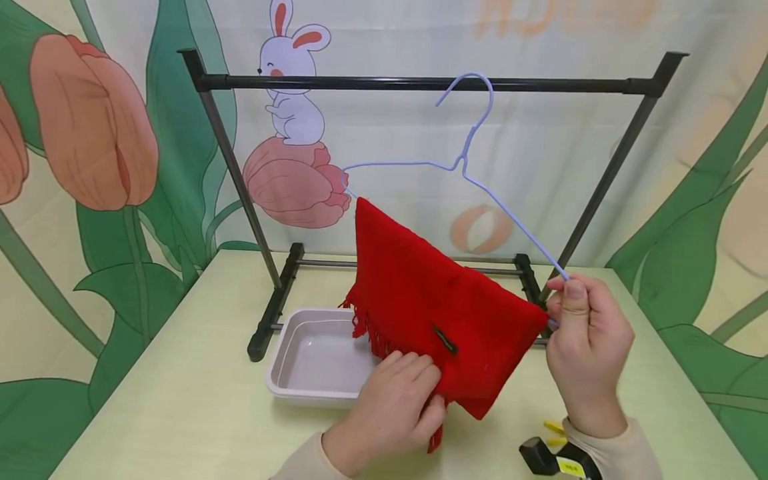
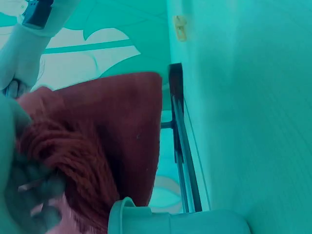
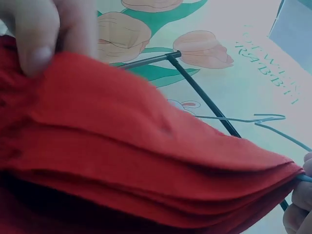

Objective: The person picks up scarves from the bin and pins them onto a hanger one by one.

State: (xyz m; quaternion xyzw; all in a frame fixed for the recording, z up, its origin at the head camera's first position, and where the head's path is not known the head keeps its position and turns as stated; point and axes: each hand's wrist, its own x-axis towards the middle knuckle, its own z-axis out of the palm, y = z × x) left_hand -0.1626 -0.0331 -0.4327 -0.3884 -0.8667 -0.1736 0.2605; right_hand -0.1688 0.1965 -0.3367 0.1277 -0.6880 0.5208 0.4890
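Observation:
A red fringed scarf [image 1: 444,300] with a small dark label hangs folded over the lower bar of a blue wire hanger [image 1: 510,217]. The hanger is tilted, its right end lower, and its hook overlaps the rack's top bar in the head view; I cannot tell whether they touch. My right hand [image 1: 591,340] pinches the hanger's right corner, beside the scarf's edge. Lower down, my left hand [image 1: 393,407] grips the scarf near its fringe, fingers curled at the cloth. The right wrist view shows several stacked folds of the scarf [image 3: 146,141]. Fringe strands [image 2: 73,156] hang beside the left hand.
A black garment rack [image 1: 360,83] stands on the pale table [image 1: 198,400]. Behind the scarf, a light grey plastic basin [image 1: 312,397] sits at the rack's left foot. Yellow clips [image 1: 555,441] lie near my right wrist. A printed curtain [image 1: 390,40] hangs behind.

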